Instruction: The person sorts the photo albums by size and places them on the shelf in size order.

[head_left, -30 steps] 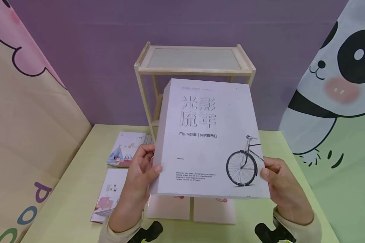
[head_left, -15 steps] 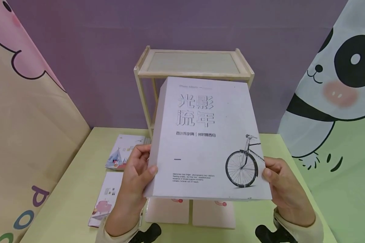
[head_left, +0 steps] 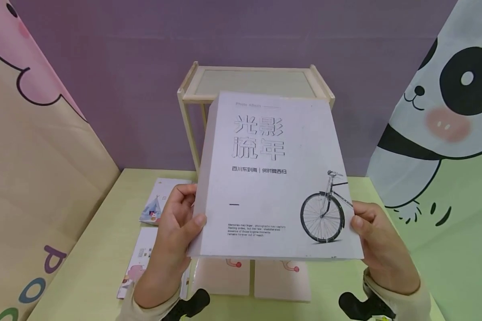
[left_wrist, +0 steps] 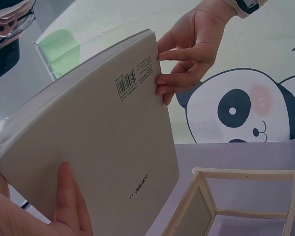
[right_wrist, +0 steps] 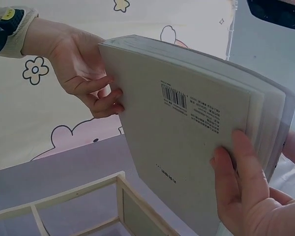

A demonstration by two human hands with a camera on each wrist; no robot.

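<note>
A thick white photo album point(head_left: 265, 196) with a bicycle on its cover is held up above the table, tilted toward the head camera. My left hand point(head_left: 172, 245) grips its spine side, thumb on the front cover and fingers behind. At the opposite edge my right hand point(head_left: 385, 245) pinches it low down, thumb in front. Both wrist views show the plain back cover point(left_wrist: 103, 123) with a barcode point(right_wrist: 174, 96), and the fingers of each hand lying against it. The clear-edged inner pages point(right_wrist: 265, 128) show at the open side.
Behind the album stands a wooden rack point(head_left: 257, 82). Two pale pink booklets point(head_left: 222, 278) lie on the yellow table point(head_left: 92, 249) below it. To the left lie a book with a tent picture point(head_left: 154, 205) and another with a pink picture point(head_left: 134, 267), partly hidden by my left arm.
Both hands have raised the album slightly and brought it a little nearer, tilting its cover. The grip stays the same. The head view has shifted slightly.
</note>
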